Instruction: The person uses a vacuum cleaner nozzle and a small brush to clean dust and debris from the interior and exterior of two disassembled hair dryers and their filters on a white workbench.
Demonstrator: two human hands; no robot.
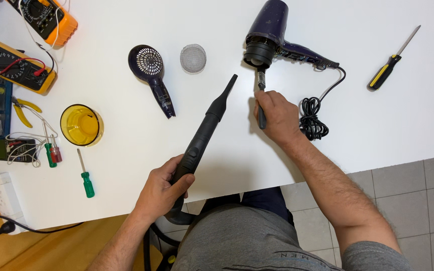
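Gripping a long black nozzle wand (204, 133) in your left hand (163, 189), you have its narrow tip aimed up the white table (327, 130) toward the dark blue hair dryer (272, 35). Your fingers are wrapped firmly round the wand's lower end, where a hose drops off the table edge. Your right hand (276, 116) is curled tight round the handle of a small brush-like tool (261, 95), its head just below the dryer's round black intake.

Judging by how things lie, the dryer is already partly stripped: its rear grille cover (151, 75) lies apart to the left, and the round metal mesh filter (193, 58) sits beside it. Cleaning at the open intake looks under way but not finished, and both removed parts are not yet refitted.

Several things you cannot make out well. Your palm hides most of the small tool, so whether it is a brush or a driver is uncertain. Whether its tip touches the dryer is also unclear. The wand's hose is cut off below your lap, and the meters at the upper left corner run out of view.
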